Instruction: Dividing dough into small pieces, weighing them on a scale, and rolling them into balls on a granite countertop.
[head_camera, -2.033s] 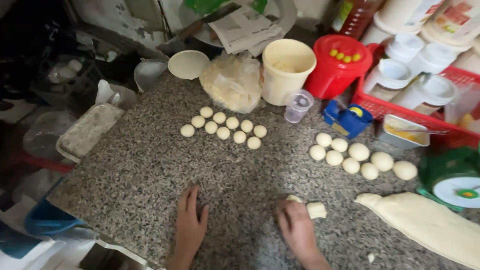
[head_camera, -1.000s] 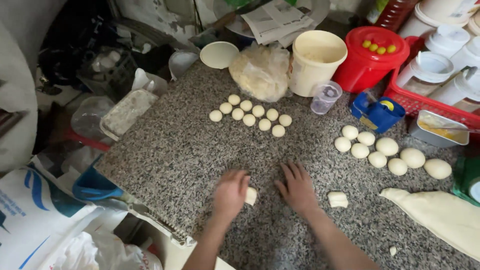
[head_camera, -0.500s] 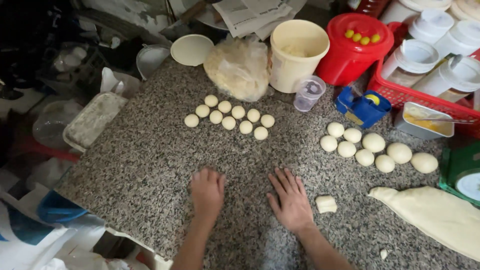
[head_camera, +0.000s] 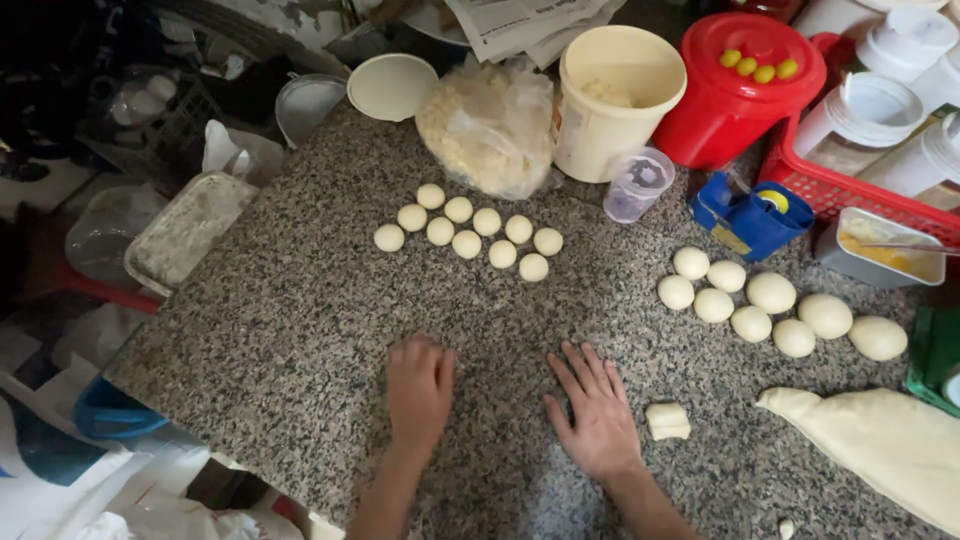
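Left hand (head_camera: 418, 388) palm-down, fingers curled, on the speckled grey granite counter (head_camera: 290, 330); whether it covers dough cannot be told. Right hand (head_camera: 597, 412) flat, fingers spread, empty. Small cut pale dough piece (head_camera: 667, 421) just beside it. Beyond, nine small round dough balls (head_camera: 468, 238).

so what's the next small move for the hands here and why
Probably the right hand should reach sideways for the cut dough piece. Both it and the left hand lie flat on the granite counter holding nothing visible, that piece is the only unrolled lump close by, and rolled small dough balls already sit in rows beyond.
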